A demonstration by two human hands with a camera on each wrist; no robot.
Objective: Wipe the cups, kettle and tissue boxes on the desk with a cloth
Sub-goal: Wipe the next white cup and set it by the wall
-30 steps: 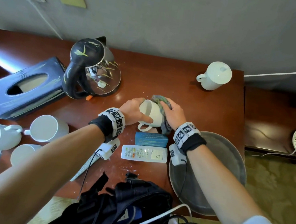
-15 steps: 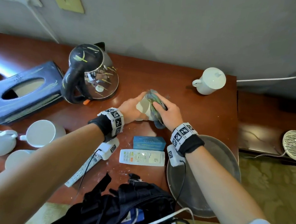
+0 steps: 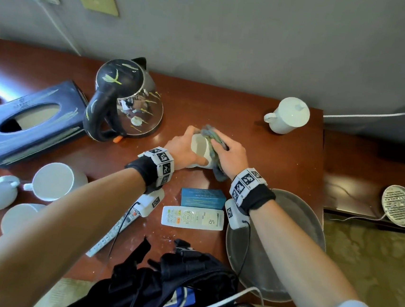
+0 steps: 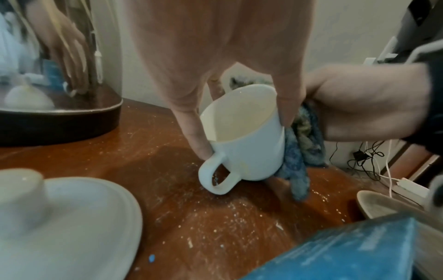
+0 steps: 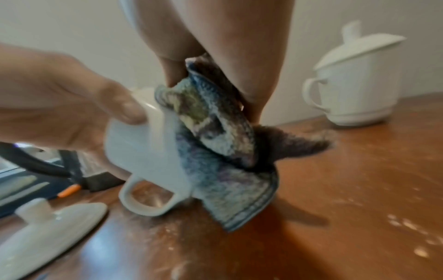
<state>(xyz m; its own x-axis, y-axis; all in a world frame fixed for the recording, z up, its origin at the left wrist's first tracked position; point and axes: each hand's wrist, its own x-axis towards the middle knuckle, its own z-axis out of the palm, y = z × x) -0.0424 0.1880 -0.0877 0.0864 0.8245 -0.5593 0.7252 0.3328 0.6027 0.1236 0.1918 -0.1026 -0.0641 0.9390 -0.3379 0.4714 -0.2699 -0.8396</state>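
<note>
L hand grips the tilted white cup just above the desk, handle down. R hand clamps the cloth vs the cup's side.

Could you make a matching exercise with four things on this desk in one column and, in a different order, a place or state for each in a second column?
Things:
1. cloth
2. tilted cup
3. lidded cup
4. remote control

Places or states:
A. stands alone at the desk's far right corner
B. gripped by the left hand, handle pointing down
C. lies flat, near side of the blue box
D. pressed on a cup's outside by the right hand

Pairs: 1-D, 2-B, 3-A, 4-C
</note>
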